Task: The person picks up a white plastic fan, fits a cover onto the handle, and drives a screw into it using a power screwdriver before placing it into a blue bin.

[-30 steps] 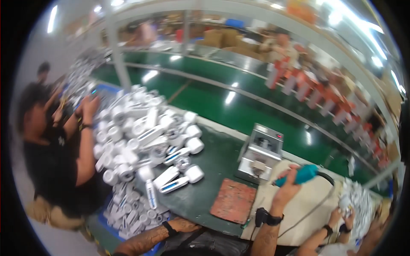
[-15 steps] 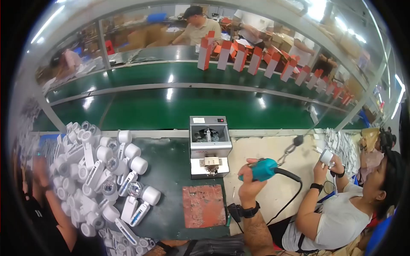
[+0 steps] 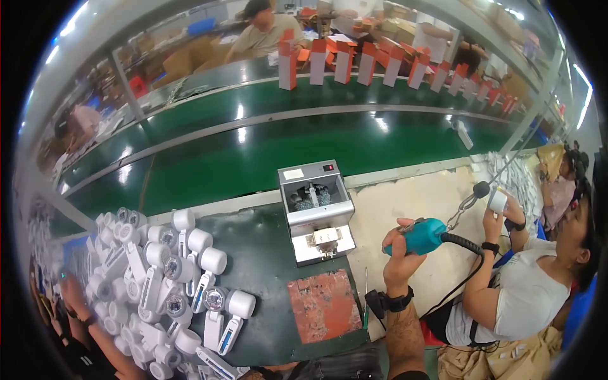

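My right hand (image 3: 403,256) is wrapped round a teal electric screwdriver (image 3: 423,237), which hangs from a hook and cord and trails a black cable. It is held over the pale board, right of a grey screw feeder (image 3: 316,215) with small metal screws in its tray. Of my left arm only the banded wrist and forearm show at the lower edge; the hand is out of the picture. Close to that wrist lies a heap of white plastic units (image 3: 152,278) with round heads and flat handles. Some heads are uncovered, with inner parts showing.
A worn red mat (image 3: 324,307) lies before the feeder, beside a thin green-handled screwdriver (image 3: 365,316). Behind runs a green conveyor (image 3: 253,152) with orange-and-white boxes (image 3: 342,63) along its far side. A co-worker (image 3: 525,278) on the right holds a white unit; another person's arm reaches in at left.
The view has turned and shifted, so the bench appears tilted. My right hand keeps its hold on the electric screwdriver, now further right in the picture. A white unit shows more fully on the conveyor.
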Tool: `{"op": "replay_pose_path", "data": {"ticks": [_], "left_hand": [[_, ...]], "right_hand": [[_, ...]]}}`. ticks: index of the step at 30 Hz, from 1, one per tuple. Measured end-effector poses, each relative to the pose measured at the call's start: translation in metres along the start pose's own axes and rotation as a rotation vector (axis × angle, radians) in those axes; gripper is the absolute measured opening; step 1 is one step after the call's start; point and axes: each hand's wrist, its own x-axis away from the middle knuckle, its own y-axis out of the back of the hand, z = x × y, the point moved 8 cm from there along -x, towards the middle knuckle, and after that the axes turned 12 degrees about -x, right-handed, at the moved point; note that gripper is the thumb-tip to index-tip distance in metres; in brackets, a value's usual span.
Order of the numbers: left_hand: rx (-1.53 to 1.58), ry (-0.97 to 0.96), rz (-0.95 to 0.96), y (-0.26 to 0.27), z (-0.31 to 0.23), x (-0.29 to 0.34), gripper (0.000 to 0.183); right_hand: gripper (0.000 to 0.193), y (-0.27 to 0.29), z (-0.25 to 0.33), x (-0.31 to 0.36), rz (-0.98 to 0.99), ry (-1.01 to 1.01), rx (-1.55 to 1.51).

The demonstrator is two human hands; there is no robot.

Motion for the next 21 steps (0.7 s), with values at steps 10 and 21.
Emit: {"op": "replay_pose_path", "data": {"ticks": [10,21], "left_hand": [[0.165,-0.105,-0.055,-0.070,-0.004,0.003,0.045],[-0.174,0.051,0.388,-0.062,-0.051,-0.018,0.063]], "right_hand": [[0.037,-0.004,0.004,0.005,0.114,-0.074,-0.028],[0.032,0.012,0.004,0.000,0.099,-0.083,-0.027]]}}
